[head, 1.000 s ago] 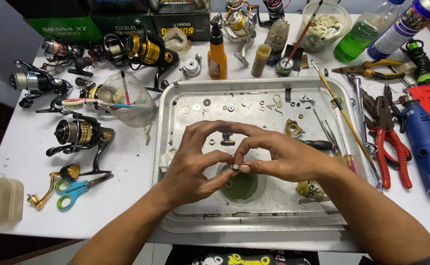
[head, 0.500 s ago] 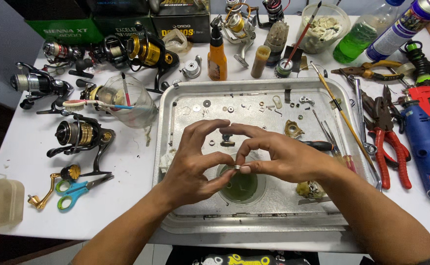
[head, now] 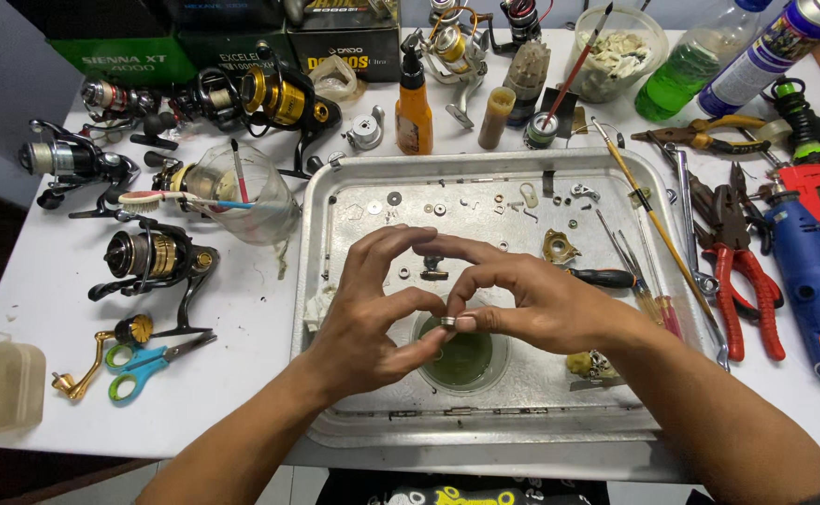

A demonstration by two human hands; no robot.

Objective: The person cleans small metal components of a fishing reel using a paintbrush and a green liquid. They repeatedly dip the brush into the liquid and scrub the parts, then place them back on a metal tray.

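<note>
a: what are the hands on?
b: both the left hand [head: 363, 323] and right hand [head: 532, 304] pinch one small metal ring [head: 448, 321], fingertips clamped on it from either side.
a: where is it?
b: directly over the green-filled round dish [head: 461, 360] in the steel tray [head: 335, 187], probably so drips land there. loose small parts [head: 433, 208] lie beyond the dish.

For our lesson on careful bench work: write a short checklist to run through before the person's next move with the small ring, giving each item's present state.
1. Small metal ring pinched between fingertips of both hands: ok.
2. Left hand and right hand over the metal tray: ok.
3. Round dish of green liquid right below the ring: ok.
4. Small loose parts kept inside the tray: ok.
5. Ring clean and undamaged: cannot tell.
</note>
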